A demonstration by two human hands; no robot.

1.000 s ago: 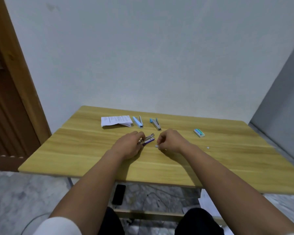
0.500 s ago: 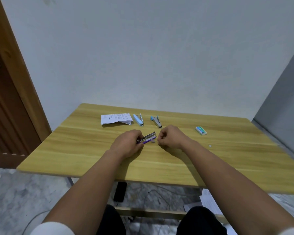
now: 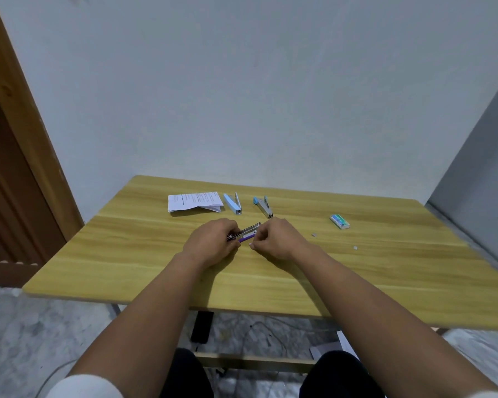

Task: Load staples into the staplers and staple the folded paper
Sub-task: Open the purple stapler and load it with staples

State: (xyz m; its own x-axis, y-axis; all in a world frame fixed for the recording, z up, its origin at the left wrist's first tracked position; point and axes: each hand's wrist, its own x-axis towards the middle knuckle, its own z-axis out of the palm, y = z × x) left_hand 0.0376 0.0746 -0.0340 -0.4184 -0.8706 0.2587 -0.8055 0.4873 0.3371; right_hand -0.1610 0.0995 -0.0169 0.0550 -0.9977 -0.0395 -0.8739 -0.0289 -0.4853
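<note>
My left hand (image 3: 213,242) grips a purple stapler (image 3: 246,233) whose metal top is swung open, held just above the wooden table (image 3: 144,254). My right hand (image 3: 276,239) is closed right beside the stapler's front end, fingertips pinched together; whatever they hold is too small to tell. Behind the hands lie a light blue stapler (image 3: 232,203) and a grey stapler with a blue end (image 3: 263,206). The folded printed paper (image 3: 194,201) lies at the back left. A green staple box (image 3: 339,221) sits to the right.
Two small pale bits (image 3: 314,234) (image 3: 355,247) lie on the table right of my hands. A white wall is behind the table, a wooden door frame (image 3: 20,116) to the left. A black device (image 3: 202,326) and cables lie on the floor under the table.
My right hand has moved left from the table surface up to the open stapler's front end. The left hand keeps hold of the stapler.
</note>
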